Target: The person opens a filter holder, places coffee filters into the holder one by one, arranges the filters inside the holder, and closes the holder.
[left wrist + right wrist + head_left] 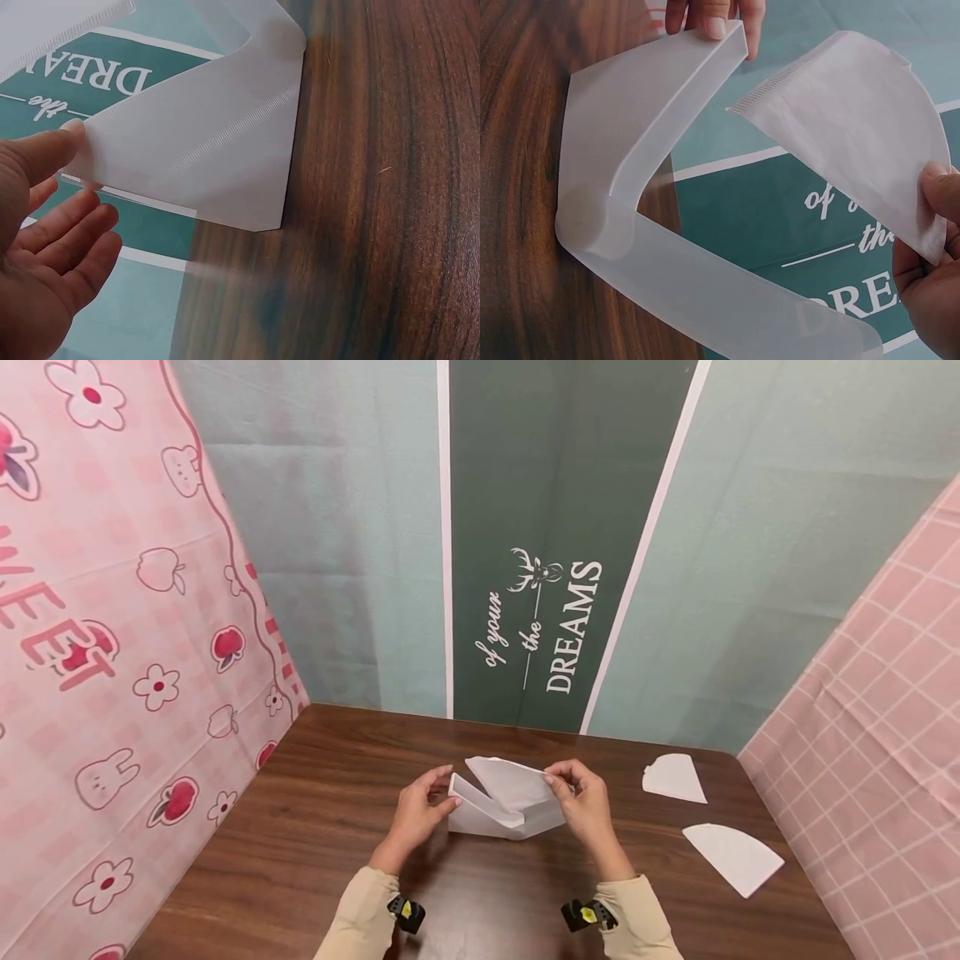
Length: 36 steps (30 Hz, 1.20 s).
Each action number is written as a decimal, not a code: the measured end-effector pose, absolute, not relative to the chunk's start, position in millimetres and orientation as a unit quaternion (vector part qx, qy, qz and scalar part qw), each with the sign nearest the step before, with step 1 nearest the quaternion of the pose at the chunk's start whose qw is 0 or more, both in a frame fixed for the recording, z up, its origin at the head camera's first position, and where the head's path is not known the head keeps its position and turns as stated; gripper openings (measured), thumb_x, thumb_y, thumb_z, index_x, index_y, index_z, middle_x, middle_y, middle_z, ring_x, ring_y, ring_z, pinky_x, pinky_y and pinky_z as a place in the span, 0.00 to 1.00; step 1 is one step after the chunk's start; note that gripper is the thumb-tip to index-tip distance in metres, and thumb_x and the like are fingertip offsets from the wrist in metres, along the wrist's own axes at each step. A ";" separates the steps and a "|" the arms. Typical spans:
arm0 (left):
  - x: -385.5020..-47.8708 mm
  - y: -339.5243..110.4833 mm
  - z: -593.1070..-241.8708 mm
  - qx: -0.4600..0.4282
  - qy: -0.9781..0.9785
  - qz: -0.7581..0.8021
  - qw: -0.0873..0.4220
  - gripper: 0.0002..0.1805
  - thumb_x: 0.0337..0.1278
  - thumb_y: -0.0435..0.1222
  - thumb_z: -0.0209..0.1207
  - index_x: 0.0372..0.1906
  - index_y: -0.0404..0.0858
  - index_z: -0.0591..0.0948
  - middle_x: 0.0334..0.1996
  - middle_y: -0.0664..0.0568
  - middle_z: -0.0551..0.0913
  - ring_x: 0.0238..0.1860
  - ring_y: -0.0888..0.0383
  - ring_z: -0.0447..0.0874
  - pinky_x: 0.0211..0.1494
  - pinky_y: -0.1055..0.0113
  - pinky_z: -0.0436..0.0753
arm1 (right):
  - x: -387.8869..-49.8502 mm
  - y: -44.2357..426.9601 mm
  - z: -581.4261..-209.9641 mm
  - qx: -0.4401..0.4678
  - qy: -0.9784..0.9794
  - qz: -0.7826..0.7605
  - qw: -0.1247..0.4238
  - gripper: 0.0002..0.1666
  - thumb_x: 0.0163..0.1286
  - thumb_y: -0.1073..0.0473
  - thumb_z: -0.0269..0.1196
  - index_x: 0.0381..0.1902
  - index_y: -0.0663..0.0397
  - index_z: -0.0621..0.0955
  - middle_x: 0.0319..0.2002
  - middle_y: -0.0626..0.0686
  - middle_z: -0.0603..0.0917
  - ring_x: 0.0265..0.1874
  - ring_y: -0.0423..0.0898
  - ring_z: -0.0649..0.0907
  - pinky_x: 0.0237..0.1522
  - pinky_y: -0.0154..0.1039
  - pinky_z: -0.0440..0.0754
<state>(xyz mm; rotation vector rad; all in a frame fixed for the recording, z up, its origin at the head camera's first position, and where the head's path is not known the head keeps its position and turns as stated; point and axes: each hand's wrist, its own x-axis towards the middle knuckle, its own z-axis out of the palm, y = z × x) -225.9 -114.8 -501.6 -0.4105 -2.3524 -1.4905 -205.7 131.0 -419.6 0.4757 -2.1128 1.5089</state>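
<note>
My left hand [422,810] pinches the upper end of a hinged, frosted plastic case [622,131], thumb on one face and fingers behind. The case stands spread in a V, its hinge corner low at the tabletop. My right hand [587,800] pinches a white paper coffee filter [847,112] by one corner between thumb and fingers. The fan-shaped filter, with a crimped seam along an edge, is held above the opening between the two halves. In the right wrist view the filter and case look apart.
Two white fan-shaped papers, one farther back [675,778] and one nearer [735,858], lie on the brown wooden table [300,868] to the right. A green printed cloth [540,485] hangs behind, with pink cloths at the left [150,610] and right [885,693].
</note>
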 end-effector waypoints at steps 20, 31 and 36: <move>-226.7 -115.0 -503.1 -0.146 -0.817 -0.536 0.156 0.19 0.45 0.28 0.68 0.46 0.33 0.79 0.36 0.46 0.83 0.38 0.51 0.81 0.41 0.57 0.80 | -217.1 130.5 -441.5 0.100 -0.769 0.597 0.206 0.03 0.54 0.74 0.66 0.27 0.66 0.83 0.27 0.59 0.83 0.23 0.41 0.75 0.24 0.29 0.71; -226.6 -115.6 -502.3 -0.140 -0.814 -0.544 0.149 0.19 0.44 0.27 0.68 0.45 0.33 0.79 0.35 0.44 0.83 0.37 0.50 0.81 0.40 0.56 0.80 | -214.0 104.4 -444.4 0.117 -0.740 0.606 0.269 0.03 0.55 0.80 0.62 0.27 0.74 0.77 0.25 0.66 0.80 0.22 0.44 0.74 0.24 0.28 0.70; -227.4 -116.1 -503.8 -0.140 -0.819 -0.537 0.147 0.19 0.45 0.28 0.68 0.45 0.33 0.79 0.35 0.45 0.82 0.37 0.51 0.81 0.40 0.59 0.80 | -215.4 97.1 -450.2 0.119 -0.733 0.607 0.282 0.04 0.54 0.81 0.61 0.26 0.75 0.77 0.24 0.66 0.79 0.22 0.45 0.75 0.25 0.28 0.71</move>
